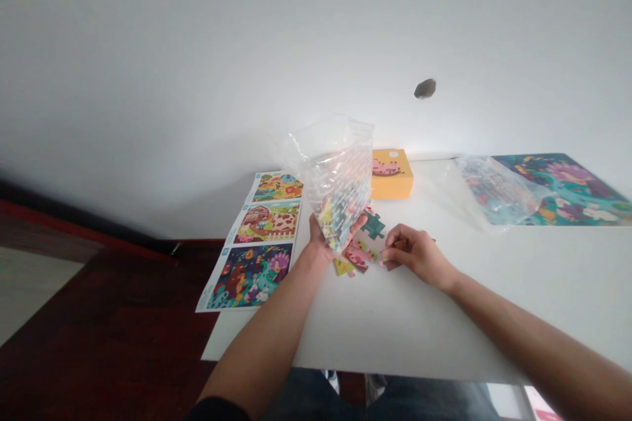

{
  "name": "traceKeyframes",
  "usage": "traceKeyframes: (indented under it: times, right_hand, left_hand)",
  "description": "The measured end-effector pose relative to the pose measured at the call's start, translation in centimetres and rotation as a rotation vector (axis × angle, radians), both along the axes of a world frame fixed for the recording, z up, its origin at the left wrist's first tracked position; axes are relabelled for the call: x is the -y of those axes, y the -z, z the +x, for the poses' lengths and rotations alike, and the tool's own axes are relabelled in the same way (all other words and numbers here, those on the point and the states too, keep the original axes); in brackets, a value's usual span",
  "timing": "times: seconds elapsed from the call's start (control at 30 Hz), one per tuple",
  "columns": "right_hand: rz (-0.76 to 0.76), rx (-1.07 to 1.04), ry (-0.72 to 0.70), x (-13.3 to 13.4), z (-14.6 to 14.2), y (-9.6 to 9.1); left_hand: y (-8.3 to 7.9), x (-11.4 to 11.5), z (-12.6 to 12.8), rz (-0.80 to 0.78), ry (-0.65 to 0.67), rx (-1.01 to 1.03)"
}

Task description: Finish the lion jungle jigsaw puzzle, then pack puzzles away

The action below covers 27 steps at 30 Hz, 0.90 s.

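My left hand (322, 237) holds up a clear plastic bag (340, 177) with colourful jigsaw pieces inside, its wide top standing above the table. To the right, the fingers of my right hand (412, 251) close on a puzzle piece (392, 264), low over the tabletop. Between the hands lie several loose pieces: a teal one (374, 226), one with a pink pig (359, 255) and a yellow-green one (342, 266). The bag and my left hand partly cover this group.
A white table (395, 329) stands against the wall. On its left lies a picture sheet (269, 222) with three scenes. Behind the bag sits a yellow box (394, 185). At the right, another plastic bag (508, 191) overlaps a dark picture board (567, 187).
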State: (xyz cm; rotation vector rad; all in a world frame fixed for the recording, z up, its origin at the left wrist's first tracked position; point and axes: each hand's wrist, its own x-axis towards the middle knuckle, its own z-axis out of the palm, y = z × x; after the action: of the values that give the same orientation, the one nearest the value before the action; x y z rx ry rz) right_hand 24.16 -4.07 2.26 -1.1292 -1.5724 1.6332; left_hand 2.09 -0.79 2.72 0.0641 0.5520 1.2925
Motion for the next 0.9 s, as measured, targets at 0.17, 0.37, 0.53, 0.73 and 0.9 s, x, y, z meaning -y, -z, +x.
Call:
traceKeyframes:
  times: [0.17, 0.37, 0.53, 0.73, 0.9]
  right_hand:
    - [0.081, 0.014, 0.018, 0.5, -0.4, -0.4]
    - [0.675, 0.269, -0.208, 1.3, -2.3, -0.9]
    - [0.901, 0.576, -0.394, 1.2, -2.9, -0.6]
    - [0.900, 0.638, -0.367, 1.5, -2.7, -0.9]
    - [0.929, 0.667, -0.393, 2.0, -3.0, -1.6]
  left_hand:
    - [-0.6, 0.1, 0.5, 0.001, -0.012, -0.008]
    - [0.2, -0.6, -0.5, 0.027, -0.071, 0.006]
    - [0.6, -0.7, -1.2, 0.143, -0.084, 0.048]
    - [0.3, -0.8, -1.4, 0.197, -0.121, 0.083]
    - [0.2, -0.9, -1.3, 0.186, -0.105, 0.062]
